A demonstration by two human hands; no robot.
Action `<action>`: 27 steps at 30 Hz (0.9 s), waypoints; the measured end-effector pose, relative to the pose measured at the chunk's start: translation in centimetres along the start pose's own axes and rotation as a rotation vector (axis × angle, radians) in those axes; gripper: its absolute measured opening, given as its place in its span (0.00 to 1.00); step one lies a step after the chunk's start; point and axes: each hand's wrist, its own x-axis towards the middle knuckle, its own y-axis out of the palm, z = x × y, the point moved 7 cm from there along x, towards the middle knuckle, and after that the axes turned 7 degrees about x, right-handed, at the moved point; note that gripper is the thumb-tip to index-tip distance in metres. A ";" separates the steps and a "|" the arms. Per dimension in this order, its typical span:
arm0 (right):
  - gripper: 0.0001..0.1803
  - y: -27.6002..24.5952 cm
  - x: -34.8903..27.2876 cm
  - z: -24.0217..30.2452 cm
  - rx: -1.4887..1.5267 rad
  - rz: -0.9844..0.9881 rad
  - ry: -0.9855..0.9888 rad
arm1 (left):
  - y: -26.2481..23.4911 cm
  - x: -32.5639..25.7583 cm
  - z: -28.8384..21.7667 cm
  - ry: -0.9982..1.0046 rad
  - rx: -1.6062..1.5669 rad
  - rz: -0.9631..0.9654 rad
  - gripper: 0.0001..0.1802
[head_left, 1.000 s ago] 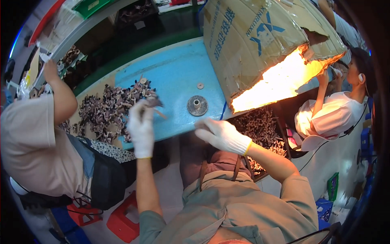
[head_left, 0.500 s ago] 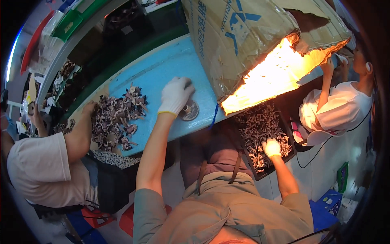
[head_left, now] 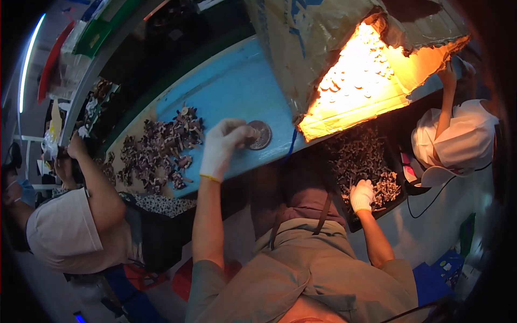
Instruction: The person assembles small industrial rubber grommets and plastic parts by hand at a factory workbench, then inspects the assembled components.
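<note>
Left hand (head_left: 223,148) pinches the round metal disc (head_left: 260,134) on the blue tabletop (head_left: 231,91); right hand (head_left: 362,195) grips small parts (head_left: 377,177) inside their black crate (head_left: 396,202).

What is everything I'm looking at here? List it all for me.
Worktable: one, blue top, centre.
Round metal disc: one, grey, on the table by the left hand's fingers.
Heap of small parts: one heap, dark purplish, left part of the table.
Cardboard box: one, brown, torn open and lit orange inside, upper right.
Tray of small parts: one, black with dark and pale pieces, lower right of the table.
Co-worker in white shirt: one, far left.
Co-worker in white top: one, far right, arm raised to the box.
Left hand: white glove, on the table at the disc.
Right hand: white glove, in the tray.
</note>
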 end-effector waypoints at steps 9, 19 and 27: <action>0.22 1.2 0.8 -0.4 0.074 0.109 -0.154 | 0.8 0.1 1.9 -0.002 -0.128 -0.092 0.19; 0.12 -5.5 2.6 -2.9 1.122 0.332 0.154 | 0.8 0.3 3.1 0.004 -0.227 0.008 0.16; 0.29 -14.1 -4.4 17.9 1.642 0.700 -0.187 | -0.6 -2.0 2.3 0.011 -0.140 -0.206 0.17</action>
